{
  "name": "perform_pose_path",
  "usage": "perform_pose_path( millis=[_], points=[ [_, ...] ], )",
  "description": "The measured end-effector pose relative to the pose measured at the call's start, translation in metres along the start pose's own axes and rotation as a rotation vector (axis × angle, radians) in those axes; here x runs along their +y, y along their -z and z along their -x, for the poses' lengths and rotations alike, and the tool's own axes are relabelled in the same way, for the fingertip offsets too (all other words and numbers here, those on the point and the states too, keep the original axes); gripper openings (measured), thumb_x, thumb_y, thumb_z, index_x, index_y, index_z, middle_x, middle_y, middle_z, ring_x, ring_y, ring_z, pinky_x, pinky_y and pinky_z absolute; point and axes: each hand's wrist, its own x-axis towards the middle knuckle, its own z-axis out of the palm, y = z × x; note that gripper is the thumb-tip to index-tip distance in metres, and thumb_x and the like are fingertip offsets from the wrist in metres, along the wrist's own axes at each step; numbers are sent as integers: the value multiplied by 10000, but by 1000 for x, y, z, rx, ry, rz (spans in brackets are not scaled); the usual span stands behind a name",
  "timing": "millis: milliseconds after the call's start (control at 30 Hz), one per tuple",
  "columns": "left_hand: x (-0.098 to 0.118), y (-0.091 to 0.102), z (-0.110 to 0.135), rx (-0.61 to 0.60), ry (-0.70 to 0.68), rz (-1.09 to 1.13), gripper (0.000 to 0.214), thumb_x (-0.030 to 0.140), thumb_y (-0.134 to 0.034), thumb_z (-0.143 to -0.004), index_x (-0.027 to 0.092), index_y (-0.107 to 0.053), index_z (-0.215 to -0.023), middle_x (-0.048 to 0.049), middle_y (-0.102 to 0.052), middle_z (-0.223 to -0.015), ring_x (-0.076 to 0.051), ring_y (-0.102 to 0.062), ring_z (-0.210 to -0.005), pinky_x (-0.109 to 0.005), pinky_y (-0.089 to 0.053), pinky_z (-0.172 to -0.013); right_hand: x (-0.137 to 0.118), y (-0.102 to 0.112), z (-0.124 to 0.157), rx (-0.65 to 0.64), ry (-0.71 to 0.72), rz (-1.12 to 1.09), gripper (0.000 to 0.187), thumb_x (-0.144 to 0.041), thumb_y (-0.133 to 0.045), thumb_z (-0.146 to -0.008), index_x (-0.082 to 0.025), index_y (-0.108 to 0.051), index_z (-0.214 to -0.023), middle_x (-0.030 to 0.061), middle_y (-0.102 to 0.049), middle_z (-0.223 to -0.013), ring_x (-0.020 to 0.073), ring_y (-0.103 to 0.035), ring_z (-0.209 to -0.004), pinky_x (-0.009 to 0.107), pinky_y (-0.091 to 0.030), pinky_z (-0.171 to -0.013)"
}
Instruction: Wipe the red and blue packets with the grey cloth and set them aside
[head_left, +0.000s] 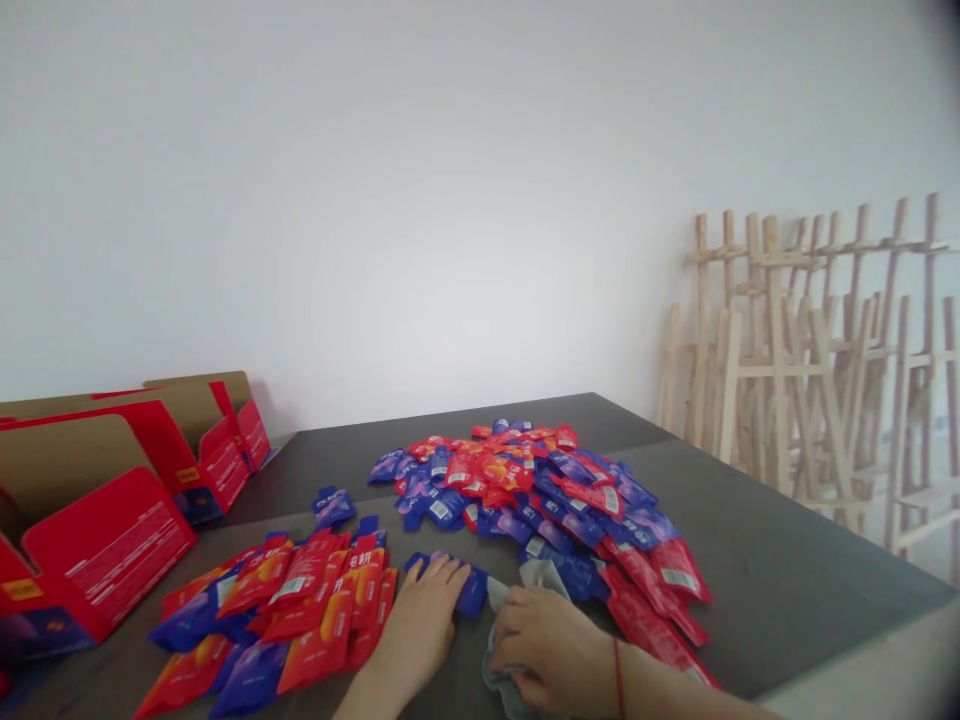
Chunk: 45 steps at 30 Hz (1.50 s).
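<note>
A white wall [450,200] backs a dark table [757,560] bearing two packet heaps [304,590]. The right hand [553,645] clutches grey cloth [543,576]; the left hand [420,618] rests on a blue packet [473,592] between the heaps, whether gripping cannot be told. The packet's long axis slants far left to near right.

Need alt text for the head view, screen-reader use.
At a dark table, a person's left hand rests on a blue packet while the right hand grasps a crumpled grey cloth. Red and blue packets lie in a smaller pile at left and a larger pile beyond; red boxes stand far left, wooden easels right.
</note>
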Motion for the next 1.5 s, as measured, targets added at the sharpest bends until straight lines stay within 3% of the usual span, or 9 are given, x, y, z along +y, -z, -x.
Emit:
perform_pose_path(
  millis=[200, 300, 467, 633, 733, 900, 1100, 1267, 1500],
  points=[
    [13, 12, 0, 58, -32, -12, 331, 57, -481, -774, 181, -686, -1002, -108, -703, -1081, -288, -613, -1105, -424, -463, -986, 17, -3, 1, 296, -269, -277, 328, -108, -560, -839, -232, -735, -1087, 40, -719, -1050, 207, -623, -1001, 340, -428, -957],
    [14, 9, 2, 202, 113, 55, 318, 111, -355, -897, 175, -617, -1064, -135, -658, -1133, -283, -617, -1108, -414, -498, -936, 23, -6, -7, 379, -417, -340, 333, -112, -538, -867, -226, -733, -1112, 59, -721, -1084, 217, -631, -1033, 350, -443, -964],
    [18, -10, 1, 497, 373, 764, 265, 341, -457, -889, 190, -487, -1105, -107, -650, -1071, -262, -669, -996, -384, -566, -837, 18, -6, -30, 336, -335, -316, 337, -142, -591, -857, -243, -723, -1151, 48, -718, -1073, 215, -626, -1041, 352, -418, -1001],
    [30, -33, 14, 354, 512, 1175, 841, 425, -481, -841, 230, -8, -1508, -186, -507, -1383, -197, -705, -745, -252, -517, -412, 18, -8, -46, 237, -183, -153, 341, -175, -564, -899, -258, -706, -1197, 56, -687, -1148, 221, -583, -1045, 368, -411, -975],
    [17, -41, 33, 216, 494, 1206, 866, 448, -485, -829, 207, -44, -1534, -155, -576, -1313, -217, -717, -855, -225, -539, -435, 20, -13, -43, 166, -102, -61, 315, -214, -568, -919, -302, -709, -1186, 40, -678, -1148, 241, -543, -1055, 366, -432, -884],
    [-21, -32, 56, -40, 447, 897, 611, 302, -434, -828, 127, -417, -1413, -92, -703, -935, -230, -707, -819, -274, -578, -537, 20, -20, -37, 161, -59, -4, 302, -230, -545, -945, -326, -696, -1187, 21, -669, -1132, 233, -521, -1041, 359, -421, -846],
    [-21, 1, 54, 7, 204, 244, 901, 90, -608, -609, 237, -434, -1481, -63, -333, -1627, -280, -330, -1482, -404, -324, -1209, 21, -19, -38, 153, -42, -11, 303, -213, -551, -934, -319, -710, -1170, 24, -674, -1126, 229, -531, -1022, 347, -425, -828],
    [-6, 17, 40, -158, -5, 163, 910, 67, -573, -612, 188, -406, -1498, -85, -474, -1545, -226, -440, -1416, -350, -317, -1204, 25, -2, -30, 222, -105, -39, 326, -162, -531, -924, -270, -705, -1178, 44, -669, -1139, 227, -542, -1046, 351, -433, -884],
    [24, 6, 40, -23, 351, 14, 535, 298, -680, -716, 70, -630, -1198, -198, -657, -1248, -354, -585, -1214, -457, -436, -1054, 5, 9, -22, 226, -208, 17, 296, -193, -570, -912, -284, -681, -1171, 26, -651, -1126, 224, -538, -1068, 358, -423, -905]
  ],
)
